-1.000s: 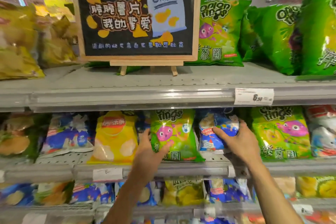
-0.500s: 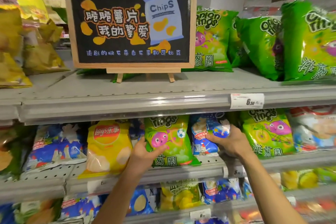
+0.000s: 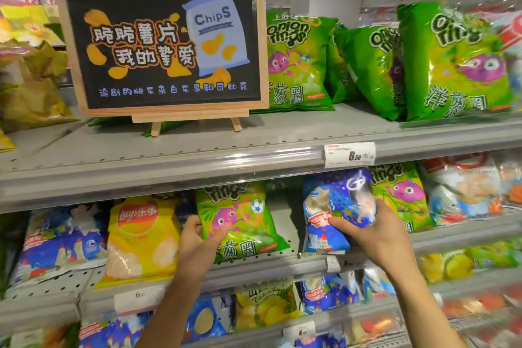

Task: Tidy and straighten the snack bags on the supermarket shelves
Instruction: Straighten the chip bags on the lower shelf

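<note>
In the lower centre of the frame the left hand [image 3: 199,237] is gripping the left edge of a green onion-ring bag [image 3: 240,220], fingers curled behind it and thumb pressing across its front, while to the right the right hand [image 3: 375,230] is clutching a blue snack bag [image 3: 336,212] around its lower half, with the bag's top tilting up against the rail of the shelf above. Both bags are sitting on the middle shelf [image 3: 288,256], well apart with a bare gap showing between them. The risks, as I judge them, are coming from the slick, air-filled film: a squeeze as tight as the right hand's could be crushing the contents, and a bag set down leaning could be sliding forward over the shelf lip, or nudging the yellow chip bag [image 3: 141,237] just left of the green one. The shelving is grey perforated metal with clear price rails and a white price tag [image 3: 349,154]; on the upper shelf a chalkboard sign [image 3: 163,42] is standing on a small wooden easel at upper left, with more green bags [image 3: 457,62] crowding the upper right, and further bags are filling the rows below.
</note>
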Demonstrator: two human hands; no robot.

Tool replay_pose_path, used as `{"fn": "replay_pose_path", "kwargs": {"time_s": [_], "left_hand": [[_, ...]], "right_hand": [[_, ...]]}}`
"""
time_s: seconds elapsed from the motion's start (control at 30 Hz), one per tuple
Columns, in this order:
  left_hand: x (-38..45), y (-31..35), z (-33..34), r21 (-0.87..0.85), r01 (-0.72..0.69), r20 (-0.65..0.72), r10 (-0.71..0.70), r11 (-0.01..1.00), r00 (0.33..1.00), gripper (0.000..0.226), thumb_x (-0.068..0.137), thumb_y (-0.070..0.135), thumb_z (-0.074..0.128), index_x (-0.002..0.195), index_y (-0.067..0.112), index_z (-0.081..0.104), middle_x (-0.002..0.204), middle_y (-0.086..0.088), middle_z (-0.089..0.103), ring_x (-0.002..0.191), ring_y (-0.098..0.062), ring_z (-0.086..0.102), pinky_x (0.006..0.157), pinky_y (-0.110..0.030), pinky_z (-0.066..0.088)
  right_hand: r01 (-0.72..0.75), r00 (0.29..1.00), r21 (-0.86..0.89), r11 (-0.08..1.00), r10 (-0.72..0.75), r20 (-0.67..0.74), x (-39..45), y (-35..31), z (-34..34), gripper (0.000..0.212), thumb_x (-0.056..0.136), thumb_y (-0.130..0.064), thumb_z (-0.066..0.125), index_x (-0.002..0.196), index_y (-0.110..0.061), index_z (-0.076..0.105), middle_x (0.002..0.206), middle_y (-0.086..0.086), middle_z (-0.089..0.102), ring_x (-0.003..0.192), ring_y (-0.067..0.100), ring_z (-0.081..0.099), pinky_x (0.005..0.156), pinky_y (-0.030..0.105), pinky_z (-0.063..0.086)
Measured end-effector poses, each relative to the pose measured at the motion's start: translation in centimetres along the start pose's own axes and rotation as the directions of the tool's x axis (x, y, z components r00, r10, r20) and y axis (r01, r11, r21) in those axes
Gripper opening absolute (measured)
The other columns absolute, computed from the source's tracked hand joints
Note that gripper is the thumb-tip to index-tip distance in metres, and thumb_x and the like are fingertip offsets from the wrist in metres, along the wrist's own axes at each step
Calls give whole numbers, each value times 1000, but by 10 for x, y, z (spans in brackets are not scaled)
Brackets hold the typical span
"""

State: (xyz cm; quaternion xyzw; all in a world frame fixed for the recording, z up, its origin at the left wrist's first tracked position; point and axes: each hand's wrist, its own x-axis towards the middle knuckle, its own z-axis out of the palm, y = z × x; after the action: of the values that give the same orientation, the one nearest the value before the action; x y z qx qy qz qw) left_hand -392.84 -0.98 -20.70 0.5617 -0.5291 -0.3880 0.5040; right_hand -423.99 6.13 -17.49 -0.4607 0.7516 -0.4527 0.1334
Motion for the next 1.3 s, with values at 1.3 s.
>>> {"fn": "replay_pose_path", "kwargs": {"time_s": [1.3], "left_hand": [[-63, -20, 6, 373, -436, -189, 527, 819, 829, 10, 91, 30, 62, 97, 24, 68, 100, 8, 66, 92, -18, 65, 86, -31, 51]], "right_hand": [[67, 964, 239, 969, -125, 235, -72, -9, 42, 95, 45, -46, 95, 131, -19, 65, 111, -2, 75, 98, 25, 70, 88, 38, 54]]}}
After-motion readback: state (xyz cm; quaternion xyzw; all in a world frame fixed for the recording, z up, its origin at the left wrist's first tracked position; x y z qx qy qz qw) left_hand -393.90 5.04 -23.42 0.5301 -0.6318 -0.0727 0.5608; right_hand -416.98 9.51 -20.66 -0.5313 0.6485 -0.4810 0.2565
